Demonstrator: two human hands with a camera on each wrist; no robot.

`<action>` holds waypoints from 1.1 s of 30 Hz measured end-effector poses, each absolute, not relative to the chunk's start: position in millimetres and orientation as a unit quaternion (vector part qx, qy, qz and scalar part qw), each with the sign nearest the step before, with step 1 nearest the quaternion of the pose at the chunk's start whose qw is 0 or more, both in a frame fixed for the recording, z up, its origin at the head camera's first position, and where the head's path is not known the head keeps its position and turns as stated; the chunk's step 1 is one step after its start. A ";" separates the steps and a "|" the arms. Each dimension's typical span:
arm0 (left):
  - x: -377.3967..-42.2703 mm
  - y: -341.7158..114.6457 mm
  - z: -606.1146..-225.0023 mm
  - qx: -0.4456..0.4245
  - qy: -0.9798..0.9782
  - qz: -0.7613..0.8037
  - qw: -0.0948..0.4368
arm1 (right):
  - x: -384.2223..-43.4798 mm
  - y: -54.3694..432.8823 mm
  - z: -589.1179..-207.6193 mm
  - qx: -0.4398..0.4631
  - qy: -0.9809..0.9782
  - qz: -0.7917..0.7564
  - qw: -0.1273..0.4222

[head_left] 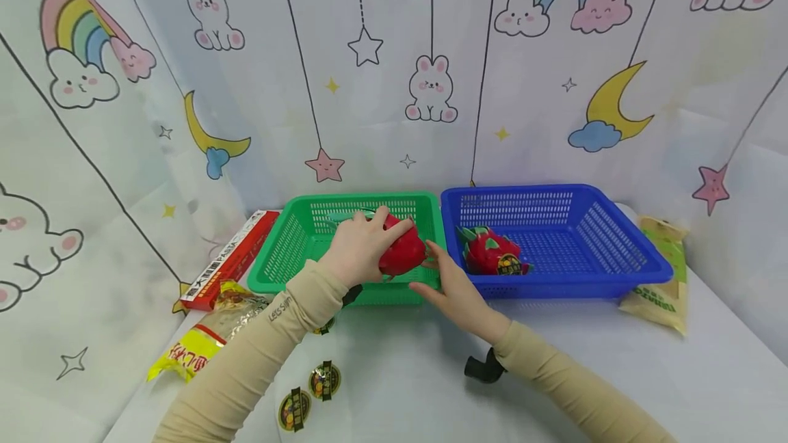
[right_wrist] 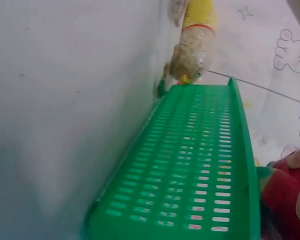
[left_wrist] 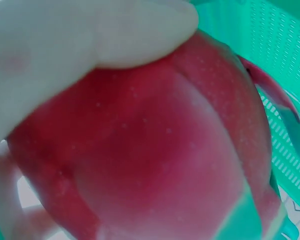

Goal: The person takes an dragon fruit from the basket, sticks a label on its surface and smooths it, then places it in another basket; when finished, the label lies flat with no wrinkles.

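My left hand (head_left: 362,248) grips a red dragon fruit (head_left: 403,255) over the green basket (head_left: 394,294), fingers across its top. In the left wrist view the dragon fruit (left_wrist: 155,150) fills most of the frame, with the thumb (left_wrist: 145,35) lying along it. My right hand (head_left: 460,298) is by the basket's front right corner, fingers spread and extended near the fruit; whether they touch it I cannot tell. A second dragon fruit (head_left: 489,251), bearing a round black-and-gold sticker (head_left: 509,264), lies at the left end of the blue basket (head_left: 572,286).
A red pasta box (head_left: 230,258) leans at the green basket's left, with a yellow-and-clear food bag (head_left: 209,333) in front. Round stickers (head_left: 324,380) lie on the white table (head_left: 394,374). A beige-green bag (head_left: 667,272) stands right of the blue basket. A patterned curtain (head_left: 382,122) hangs behind.
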State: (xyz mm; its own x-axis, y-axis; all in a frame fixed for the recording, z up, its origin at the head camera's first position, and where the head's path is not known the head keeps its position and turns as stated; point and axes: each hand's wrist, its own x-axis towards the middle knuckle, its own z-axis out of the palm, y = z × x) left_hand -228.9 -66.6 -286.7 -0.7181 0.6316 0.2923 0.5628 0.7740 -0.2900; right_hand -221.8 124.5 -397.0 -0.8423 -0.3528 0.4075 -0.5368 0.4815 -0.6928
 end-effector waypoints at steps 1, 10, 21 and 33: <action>-227.0 -65.9 -287.0 -0.327 -0.920 0.088 0.196 | -222.5 124.5 -394.8 0.262 -0.850 0.446 0.102; -214.7 -60.8 -292.3 -0.350 -0.902 0.084 0.238 | -225.3 124.5 -384.5 0.312 -0.827 0.449 0.133; -209.0 -59.8 -299.5 -0.357 -0.888 0.090 0.276 | -223.2 125.7 -386.6 0.323 -0.807 0.472 0.147; -191.3 -57.9 -311.3 -0.347 -0.877 0.080 0.322 | -210.8 134.3 -378.8 0.325 -0.815 0.457 0.148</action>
State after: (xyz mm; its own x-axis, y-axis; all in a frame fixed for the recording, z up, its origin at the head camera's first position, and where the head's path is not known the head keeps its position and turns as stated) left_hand -191.3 -57.9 -311.3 -0.5517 0.6599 0.5101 0.5570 0.7467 -0.3635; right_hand -210.8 134.3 -378.8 -0.7453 -0.3938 0.5380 -0.6645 0.3722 -0.6481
